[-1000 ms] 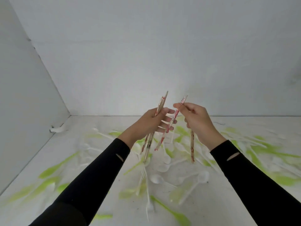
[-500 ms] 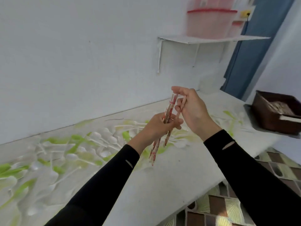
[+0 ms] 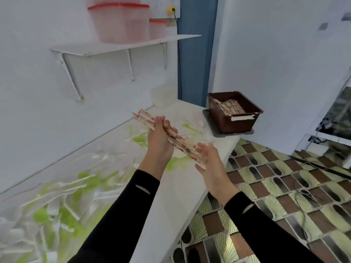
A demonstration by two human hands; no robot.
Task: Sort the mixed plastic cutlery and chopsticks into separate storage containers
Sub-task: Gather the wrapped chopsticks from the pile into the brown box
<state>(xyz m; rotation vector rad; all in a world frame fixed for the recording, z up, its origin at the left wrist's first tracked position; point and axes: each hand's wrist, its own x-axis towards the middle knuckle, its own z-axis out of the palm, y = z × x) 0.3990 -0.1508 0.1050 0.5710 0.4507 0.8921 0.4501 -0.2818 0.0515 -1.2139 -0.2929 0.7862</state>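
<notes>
Your left hand [image 3: 158,141] is wrapped round the upper part of the bundle of wrapped chopsticks [image 3: 182,144], fingers curled over it. Your right hand [image 3: 209,160] is spread wide, its palm against the lower end of the bundle, gripping nothing. The bundle slants between them, far end up past your left hand, near end at your right palm.

The risk is in that one-handed hold. If your left grip loosens while the right palm only props the end, single sticks could slide out and drop onto the worktop [image 3: 180,196] below, or past its edge to the tiled floor [image 3: 284,186] under your right hand. The ends also look uneven, so a hurried tip toward the brown container [image 3: 237,124], beyond and to the right of your right hand, could catch its rim and scatter them. That container already holds wrapped chopsticks. The loose cutlery [image 3: 62,209] lies left of and below your left hand.

Half a second ago both hands pinched the bundle and it hung nearly upright. Now your right hand has let go and opened, the bundle has tipped toward level, and your view has swung right, bringing the brown container closer to your hands.
</notes>
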